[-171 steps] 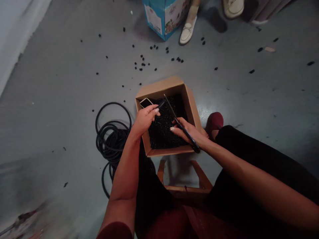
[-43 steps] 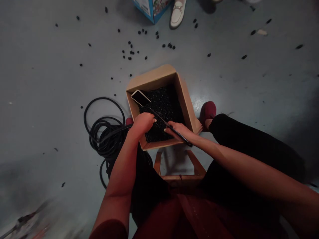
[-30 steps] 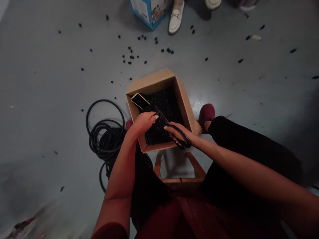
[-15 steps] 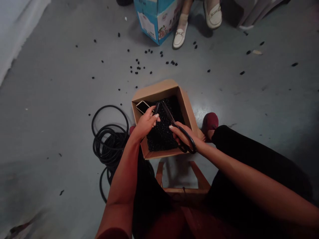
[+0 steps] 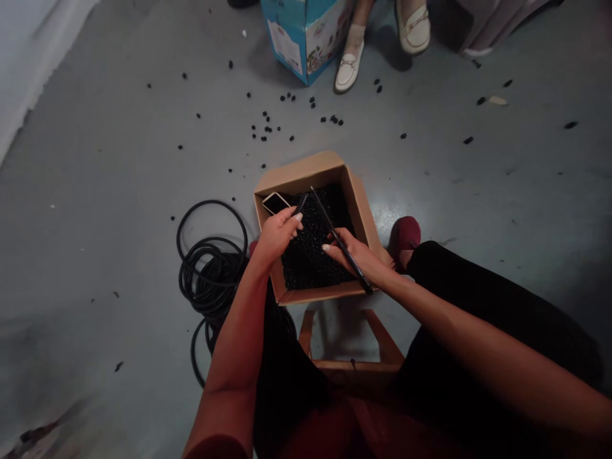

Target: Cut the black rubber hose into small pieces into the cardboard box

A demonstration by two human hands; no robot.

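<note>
My left hand is closed around a short dark ribbed piece that sticks out past the fingertips. Dark scissors are in my right hand, seen nearly edge-on, their tip pointing up and left, close to the ribbed piece but apart from it. Both hands are over an open cardboard box, which holds a heap of small black pieces. A phone-like dark rectangle with a pale edge lies in the box's upper left corner, beside my left hand.
A coil of black tubing lies left of the box. Small black pieces are scattered over the floor. Beyond stand a blue printed carton and a person's feet in white shoes. Wooden stool legs show below the box.
The scissors have turned in my right hand, so their handle loops now look edge-on instead of spread. My left hand has shifted slightly left, still gripping the ribbed piece.
</note>
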